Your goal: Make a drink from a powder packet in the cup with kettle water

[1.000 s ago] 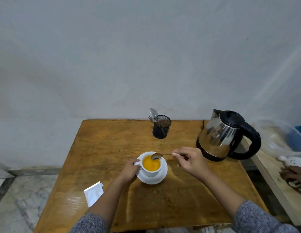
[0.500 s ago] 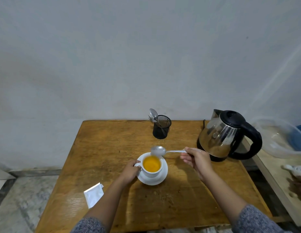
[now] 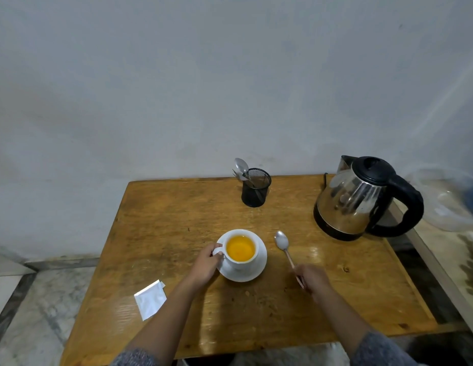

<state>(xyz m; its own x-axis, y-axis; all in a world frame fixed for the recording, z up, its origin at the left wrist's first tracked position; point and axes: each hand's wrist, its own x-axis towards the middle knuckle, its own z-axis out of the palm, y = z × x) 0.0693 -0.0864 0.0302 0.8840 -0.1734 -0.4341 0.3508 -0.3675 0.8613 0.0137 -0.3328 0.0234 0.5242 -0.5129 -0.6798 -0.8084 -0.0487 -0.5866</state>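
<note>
A white cup [image 3: 240, 263] full of orange drink stands on a white saucer [image 3: 258, 270] in the middle of the wooden table [image 3: 177, 220]. My left hand [image 3: 205, 264] grips the cup's handle. A metal spoon [image 3: 285, 250] lies low over the table to the right of the saucer, bowl pointing away. My right hand [image 3: 313, 280] pinches the end of its handle. The steel kettle [image 3: 358, 200] with a black handle stands at the back right. A white powder packet [image 3: 150, 299] lies at the front left.
A black mesh holder [image 3: 256, 187] with cutlery stands at the table's back edge by the wall. A lower side table with a clear plastic bowl [image 3: 446, 202] adjoins on the right. Tiled floor lies to the left.
My right hand has carried the spoon from above the cup to the right and down beside the saucer. My left hand has stayed on the cup's handle.
</note>
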